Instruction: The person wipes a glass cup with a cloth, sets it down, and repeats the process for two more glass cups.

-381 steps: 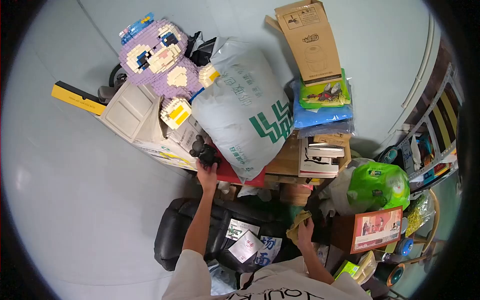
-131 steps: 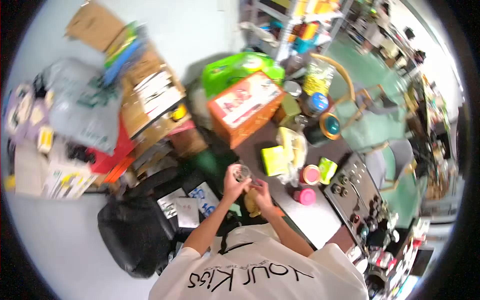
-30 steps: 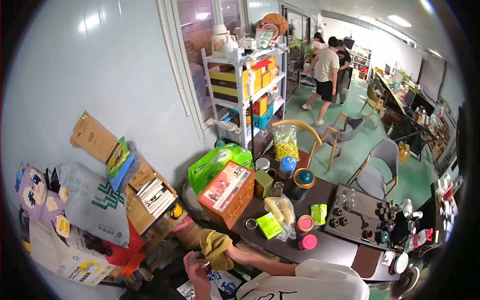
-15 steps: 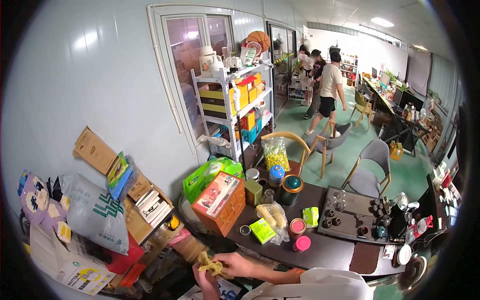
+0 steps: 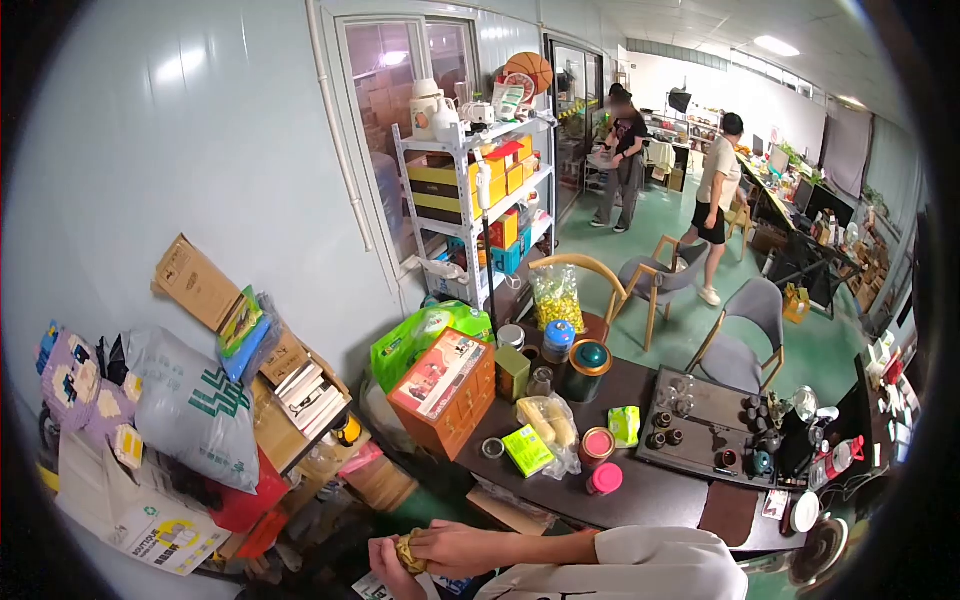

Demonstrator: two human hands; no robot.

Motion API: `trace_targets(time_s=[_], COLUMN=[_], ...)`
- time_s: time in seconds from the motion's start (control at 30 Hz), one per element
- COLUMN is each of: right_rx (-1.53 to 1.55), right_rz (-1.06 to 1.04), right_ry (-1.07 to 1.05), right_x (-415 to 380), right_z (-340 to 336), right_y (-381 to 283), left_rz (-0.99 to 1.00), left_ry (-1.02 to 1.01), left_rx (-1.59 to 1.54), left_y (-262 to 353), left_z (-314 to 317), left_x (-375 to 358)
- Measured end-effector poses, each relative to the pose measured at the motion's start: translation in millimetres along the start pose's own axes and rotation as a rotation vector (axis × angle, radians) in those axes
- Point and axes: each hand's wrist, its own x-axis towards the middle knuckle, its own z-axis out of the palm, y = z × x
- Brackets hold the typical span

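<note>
Matt, crumpled fabric is seen in the yellow cloth (image 5: 407, 553). The table (image 5: 650, 502) is surfaced in smooth, dark material. The drawer chest (image 5: 458, 410) is faced in wood, the rack (image 5: 466, 222) framed in painted metal, the sack (image 5: 185, 410) formed of wrinkled plastic.

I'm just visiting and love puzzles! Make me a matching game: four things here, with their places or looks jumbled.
1. yellow cloth
2. basketball
3. drawer box
4. plastic sack

A. pale grey, green print
B. between the left hand and right hand
C. on the dark table, beside the green bag
D. atop the metal shelf

Pairs: 1-B, 2-D, 3-C, 4-A
</note>
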Motion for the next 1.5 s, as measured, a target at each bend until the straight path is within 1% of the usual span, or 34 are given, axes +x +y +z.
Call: trace_targets(time_s=[0.03,0.1,0.13,0.2,0.23,0.3,0.33,0.4,0.43,0.5,0.57,0.63,0.67,0.73,0.77,0.8,0.87,0.9,0.93,0.97,1.0,1.07,1.1,1.13,1.17,1.2,1.27,1.3,1.33,1.37,1.4,1.43,1.47,1.5], right_rx=[-0.004,0.144,0.140,0.249,0.247,0.170,0.172,0.016,0.016,-0.051,0.000,0.053,0.059,0.050,0.054,0.106,0.161,0.647,1.128,1.248,1.246,1.429,1.429,1.461,1.496,1.498,1.390,1.247,1.244,0.938,0.636,0.533,0.536,0.287], right_rz=[-0.001,-0.027,-0.025,-0.147,-0.150,-0.166,-0.175,-0.079,-0.088,-0.001,-0.033,-0.088,-0.086,-0.095,-0.093,-0.084,-0.076,0.158,0.400,0.538,0.542,0.723,0.729,0.783,0.834,0.829,0.667,0.567,0.562,0.460,0.360,0.267,0.268,0.137], right_ry=[0.004,-0.085,-0.082,0.005,0.001,0.163,0.147,0.160,0.164,0.055,0.073,0.088,0.087,-0.038,-0.039,-0.033,-0.034,-0.042,-0.051,0.083,0.070,0.011,0.007,-0.036,-0.077,-0.074,-0.023,0.079,0.079,0.124,0.166,0.240,0.242,0.223], right_x=[1.7,3.9,4.0,5.0,5.5,5.5,4.4,4.9,7.2,8.0,9.2,10.8,11.5,11.0,10.3,10.4,10.3,10.5,10.5,8.9,8.3,5.9,6.2,7.3,7.1,7.4,9.1,7.7,7.0,5.3,2.9,0.7,-1.5,-4.0], right_z=[-2.1,-7.6,-4.0,10.1,9.7,9.2,11.1,11.6,8.5,0.1,-2.4,0.4,-0.3,-3.7,-2.5,-1.1,2.4,6.3,11.9,20.1,12.1,-8.2,-6.5,-2.2,3.2,7.8,21.4,31.6,33.6,33.6,33.2,31.8,26.1,17.4], right_y=[-0.6,-0.2,5.8,22.1,20.5,10.0,6.6,3.1,2.2,-0.3,6.8,17.6,19.8,24.0,26.3,28.7,39.0,47.1,51.3,49.6,42.5,25.8,30.0,37.7,43.1,46.6,53.8,57.1,59.8,62.4,63.6,58.6,54.6,51.3], left_rz=[0.004,-0.032,-0.031,0.129,0.132,0.183,0.185,0.074,0.068,0.000,-0.044,0.072,0.067,0.198,0.221,0.219,0.414,0.409,0.648,0.888,0.884,1.279,1.324,1.316,1.314,1.319,1.292,1.112,0.935,0.668,0.669,0.378,0.082,-0.050], left_ry=[-0.004,0.067,0.062,-0.020,-0.016,-0.034,-0.018,-0.021,-0.006,0.008,0.022,0.036,0.039,0.008,-0.004,-0.002,0.090,0.094,0.082,0.070,0.082,-0.055,-0.107,-0.109,-0.195,-0.281,-0.295,-0.219,-0.147,-0.164,-0.167,-0.194,-0.213,-0.183], left_rx=[0.000,0.006,0.005,0.123,0.119,0.158,0.150,0.036,0.028,-0.026,-0.049,-0.022,-0.019,0.081,0.165,0.166,0.339,0.342,0.482,0.619,0.617,0.579,0.555,0.554,0.645,0.736,0.713,0.593,0.470,0.256,0.257,-0.039,-0.328,-0.309], left_y=[-0.4,-2.5,0.4,12.9,26.7,51.6,44.4,28.0,24.4,20.3,13.2,2.7,-0.8,13.1,26.7,22.7,8.6,6.3,5.6,5.3,5.2,5.0,-6.8,-8.8,-9.4,-9.9,-29.6,-38.7,-31.5,-20.4,-3.9,8.9,14.3,-49.5], left_z=[-0.7,-0.1,0.6,2.1,8.4,18.9,15.1,8.9,8.6,11.7,16.1,15.0,13.9,25.5,31.5,30.3,28.8,27.3,24.1,21.7,19.4,11.8,3.7,-0.2,-5.1,-7.5,-12.6,-8.1,8.5,20.4,31.1,38.7,41.4,10.3], left_x=[0.2,-0.3,0.4,2.0,2.1,2.3,6.5,23.8,26.1,23.5,21.2,22.8,20.6,10.7,6.0,7.8,15.2,18.1,22.2,26.5,29.2,33.7,40.8,42.4,43.3,47.3,49.4,45.5,39.8,29.7,22.4,16.1,14.0,42.2])
